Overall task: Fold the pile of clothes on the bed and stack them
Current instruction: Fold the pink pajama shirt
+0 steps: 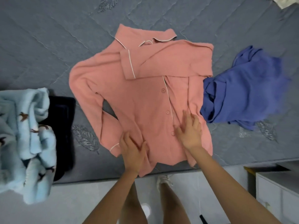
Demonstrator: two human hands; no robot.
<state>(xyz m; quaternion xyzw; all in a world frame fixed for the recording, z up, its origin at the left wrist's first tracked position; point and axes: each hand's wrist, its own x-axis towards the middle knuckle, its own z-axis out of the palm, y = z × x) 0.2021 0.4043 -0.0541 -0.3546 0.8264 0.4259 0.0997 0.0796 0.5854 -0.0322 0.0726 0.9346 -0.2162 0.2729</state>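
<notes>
Fleece at far left: a light blue fleece garment (24,139) with small brown figures lies crumpled at the near edge of the bed (48,46), part of it hanging over the side.
Dark item: a folded black garment (63,126) lies flat just beside the fleece, partly under it.
Pink shirt: a pink pyjama shirt (137,94) with white piping lies spread front-up in the middle of the bed, collar away from the person, hem at the near edge. One sleeve is folded across the chest; the other runs down the shirt's left side, its cuff near the hem.
Left hand: the left hand (133,152) lies palm-down on the shirt's lower left part, just beside that sleeve's cuff. Its fingers (129,139) are spread and flat on the cloth, gripping nothing.
Right hand: the right hand (189,131) lies palm-down on the lower right of the shirt, beside the button placket. Its fingers (186,118) are stretched out and pressed onto the fabric, closed on nothing.
Blue heap: a blue-violet garment (242,94) lies bunched to the right, touching the shirt's edge.
Far corner: a bit of white cloth (281,1) shows at the top right.
Floor: pale floor (72,207) below the bed, a white cabinet (278,191) at right.
</notes>
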